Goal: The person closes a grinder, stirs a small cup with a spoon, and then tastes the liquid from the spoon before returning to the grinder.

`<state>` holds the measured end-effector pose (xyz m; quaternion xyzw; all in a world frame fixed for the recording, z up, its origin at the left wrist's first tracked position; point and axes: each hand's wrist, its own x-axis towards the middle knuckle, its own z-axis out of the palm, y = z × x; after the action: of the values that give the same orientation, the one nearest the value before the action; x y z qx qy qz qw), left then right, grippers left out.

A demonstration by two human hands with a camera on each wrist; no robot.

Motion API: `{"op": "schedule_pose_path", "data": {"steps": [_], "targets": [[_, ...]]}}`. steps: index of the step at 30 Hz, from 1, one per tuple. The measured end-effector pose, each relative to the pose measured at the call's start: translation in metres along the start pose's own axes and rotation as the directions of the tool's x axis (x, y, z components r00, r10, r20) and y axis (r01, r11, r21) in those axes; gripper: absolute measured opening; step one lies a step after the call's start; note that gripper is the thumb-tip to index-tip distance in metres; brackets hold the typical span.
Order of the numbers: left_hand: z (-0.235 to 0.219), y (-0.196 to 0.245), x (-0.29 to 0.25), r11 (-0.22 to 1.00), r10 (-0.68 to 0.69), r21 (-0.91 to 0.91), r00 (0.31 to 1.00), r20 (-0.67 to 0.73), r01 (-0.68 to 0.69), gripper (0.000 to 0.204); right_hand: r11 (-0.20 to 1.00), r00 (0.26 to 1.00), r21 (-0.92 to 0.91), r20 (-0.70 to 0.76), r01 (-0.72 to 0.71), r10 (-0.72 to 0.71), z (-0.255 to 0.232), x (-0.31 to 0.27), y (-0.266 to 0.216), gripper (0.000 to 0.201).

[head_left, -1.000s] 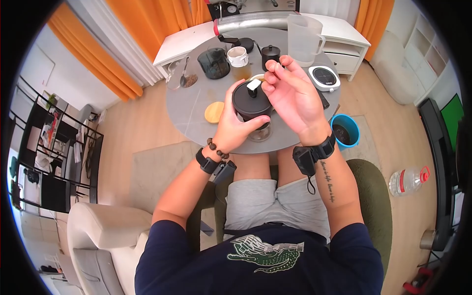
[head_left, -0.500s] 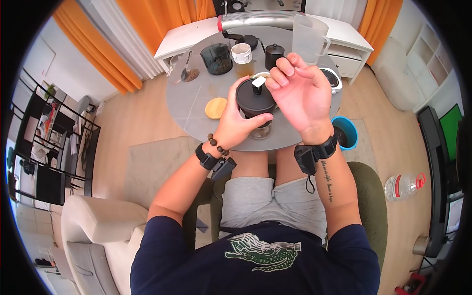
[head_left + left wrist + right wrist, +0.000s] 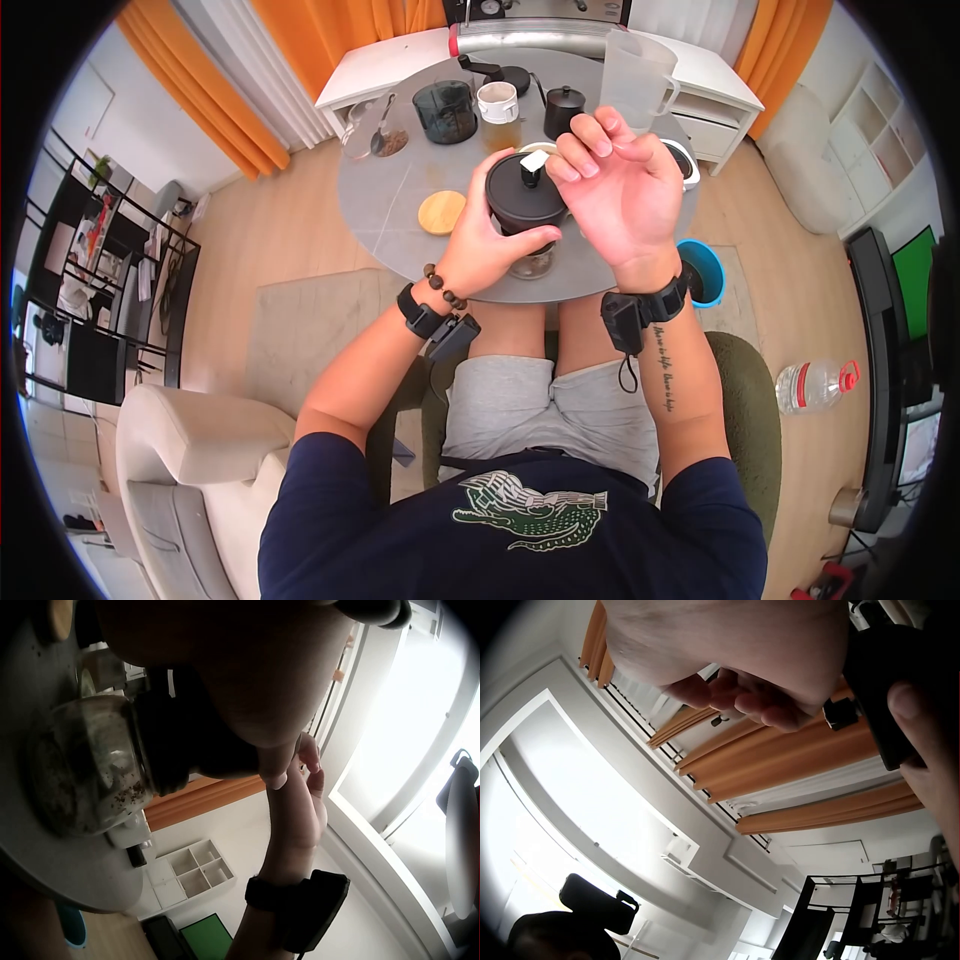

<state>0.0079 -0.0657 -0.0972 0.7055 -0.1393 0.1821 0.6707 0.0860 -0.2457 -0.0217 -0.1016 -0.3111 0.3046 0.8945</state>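
Note:
My left hand [image 3: 487,236] grips the black upper body of a hand coffee grinder [image 3: 524,190], thumb toward me and fingers around the far side. A short post with a small white tip [image 3: 534,161] stands at the centre of its round top. Below the hand, the grinder's glass jar [image 3: 94,765] shows brown bits inside, at the table's near edge. Raised just right of the grinder's top is my right hand [image 3: 625,195], palm toward me, fingers loosely bent and holding nothing. Its fingertips [image 3: 776,718] hang near the post in the right wrist view.
Behind the grinder on the grey round table [image 3: 380,220] stand a dark see-through container [image 3: 445,112], a white-topped cup [image 3: 498,103], a black gooseneck kettle [image 3: 565,115] and a large pitcher [image 3: 635,80]. A wooden lid [image 3: 442,213] lies left. A blue bin [image 3: 706,270] is on the floor.
My right hand's fingers and thumb have come apart and turned palm toward me, shifting slightly right. The left hand keeps its grip on the coffee grinder. The head view has shifted a little.

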Motion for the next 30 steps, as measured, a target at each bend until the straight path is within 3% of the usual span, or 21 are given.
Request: {"op": "schedule_pose_path", "data": {"steps": [3,5,6,7,8,9,10,13,16,18,20,21,23,24,26,27,28,30], "targets": [[0.000,-0.001,-0.001,1.000,0.014,0.016,1.000,-0.002,-0.014,0.110,1.000,1.000,-0.020,-0.009,0.015,-0.015,-0.002,0.001,-0.001,0.008],[0.001,0.001,-0.001,1.000,-0.005,-0.015,1.000,-0.003,0.005,0.110,0.976,0.999,-0.211,-0.001,0.052,-0.053,-0.004,0.002,-0.002,0.012],[0.002,0.002,-0.001,0.999,-0.022,-0.046,1.000,-0.001,0.022,0.111,0.976,0.999,-0.211,-0.001,0.050,-0.052,-0.004,0.003,-0.001,0.012],[0.001,0.002,-0.001,0.999,-0.023,-0.047,1.000,-0.002,0.023,0.111,0.821,0.989,-0.563,-0.047,0.089,-0.139,-0.003,0.004,0.003,0.014],[0.001,0.002,-0.001,0.999,-0.022,-0.039,1.000,0.003,0.022,0.111,0.545,0.970,-0.834,-0.056,0.084,-0.235,-0.003,0.004,0.005,0.017],[0.000,0.002,-0.001,0.999,-0.022,-0.032,1.000,0.009,0.022,0.111,0.401,0.979,-0.912,0.003,0.086,-0.203,-0.014,0.004,0.005,0.026],[0.000,0.000,-0.001,0.999,-0.023,-0.033,1.000,0.009,0.023,0.111,0.401,0.979,-0.912,0.002,0.085,-0.203,-0.019,0.002,0.008,0.026],[-0.001,-0.003,0.001,0.998,-0.005,-0.056,1.000,0.021,0.006,0.109,0.349,1.000,-0.937,0.008,0.009,-0.003,-0.020,0.000,0.017,0.037],[-0.002,0.001,-0.001,1.000,-0.003,-0.021,1.000,0.024,0.004,0.107,0.305,1.000,-0.952,0.020,0.017,0.006,-0.025,0.000,0.017,0.043],[-0.001,0.001,-0.001,0.996,-0.032,-0.077,0.999,0.033,0.035,0.106,0.377,1.000,-0.926,0.019,0.027,-0.023,-0.026,0.002,0.018,0.037],[-0.001,0.002,-0.002,0.998,-0.025,-0.060,0.999,0.031,0.027,0.106,0.235,0.999,-0.971,0.035,0.033,0.003,-0.023,0.002,0.013,0.028],[-0.001,0.002,-0.002,0.999,-0.017,-0.044,0.999,0.029,0.018,0.106,0.236,1.000,-0.971,0.031,0.029,0.005,-0.020,0.003,0.012,0.028],[-0.002,-0.001,-0.001,0.999,-0.007,-0.033,0.999,0.035,0.008,0.107,-0.128,0.975,-0.971,0.214,0.204,-0.068,-0.013,0.004,0.011,0.026],[-0.002,-0.002,0.000,1.000,0.008,-0.020,0.999,0.043,-0.007,0.107,-0.126,0.976,-0.972,0.209,0.201,-0.061,-0.012,0.004,0.011,0.026],[-0.002,-0.002,-0.001,1.000,0.007,-0.020,0.999,0.035,-0.006,0.107,-0.384,0.965,-0.899,0.255,0.212,-0.063,-0.008,0.003,0.011,0.032],[-0.002,-0.001,-0.001,1.000,0.010,-0.014,0.999,0.032,-0.010,0.107,-0.455,0.952,-0.862,0.293,0.223,-0.089,-0.005,0.002,0.013,0.035],[-0.002,0.000,-0.001,1.000,0.006,-0.017,1.000,0.016,-0.006,0.107,-0.449,0.954,-0.864,0.291,0.228,-0.075,-0.001,0.000,0.016,0.035],[-0.002,0.000,-0.003,1.000,-0.009,0.005,1.000,0.014,0.009,0.105,-0.526,0.970,-0.848,0.173,0.060,-0.168,0.008,-0.004,0.024,0.035]]}}
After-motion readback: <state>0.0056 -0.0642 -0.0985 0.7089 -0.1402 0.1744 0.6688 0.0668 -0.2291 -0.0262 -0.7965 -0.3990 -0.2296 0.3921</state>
